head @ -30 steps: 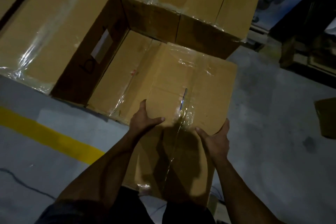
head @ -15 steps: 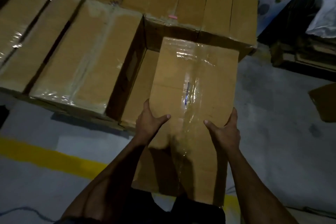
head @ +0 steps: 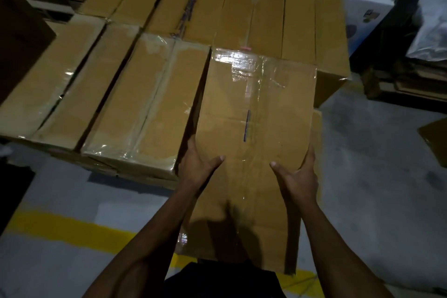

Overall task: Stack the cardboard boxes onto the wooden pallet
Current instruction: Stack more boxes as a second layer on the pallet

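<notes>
I hold a long taped cardboard box out in front of me. My left hand grips its left edge with the thumb on top. My right hand grips its right edge the same way. The box's far end sits level with the top layer of stacked boxes, over the gap at the stack's near right corner. A lower box shows just under its right side. The wooden pallet is hidden beneath the stack.
Several taped boxes fill the stack to the left and behind. A white carton stands at the back right beside dark stacked material. A yellow floor line crosses the grey concrete near my feet.
The box has risen and moved forward, from low over the gap up to the level of the top layer. Both hands keep the same hold.
</notes>
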Tool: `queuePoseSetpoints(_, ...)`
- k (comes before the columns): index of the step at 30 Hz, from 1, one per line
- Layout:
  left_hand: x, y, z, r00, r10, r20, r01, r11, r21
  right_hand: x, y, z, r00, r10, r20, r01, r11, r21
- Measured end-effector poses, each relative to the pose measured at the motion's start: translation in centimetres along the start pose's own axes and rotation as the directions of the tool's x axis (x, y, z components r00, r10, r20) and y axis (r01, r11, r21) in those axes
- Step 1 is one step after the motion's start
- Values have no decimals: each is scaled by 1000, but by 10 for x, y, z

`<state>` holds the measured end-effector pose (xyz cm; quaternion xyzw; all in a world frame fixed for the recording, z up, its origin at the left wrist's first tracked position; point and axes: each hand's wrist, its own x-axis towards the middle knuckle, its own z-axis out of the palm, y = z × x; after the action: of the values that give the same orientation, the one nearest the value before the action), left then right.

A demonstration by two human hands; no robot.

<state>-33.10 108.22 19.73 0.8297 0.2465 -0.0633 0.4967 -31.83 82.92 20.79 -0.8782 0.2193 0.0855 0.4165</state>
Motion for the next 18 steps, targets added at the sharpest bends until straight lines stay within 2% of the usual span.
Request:
queuePoseSetpoints(4, 24, -2, -1, 999, -39, 12, 39, 998, 43, 18, -11, 15, 999, 39, 33, -38, 999, -17)
queuePoseSetpoints(18, 134, 20, 7, 1000, -16, 21, 13, 991, 136, 119, -49, 52, 995, 77, 64, -76, 997, -22)
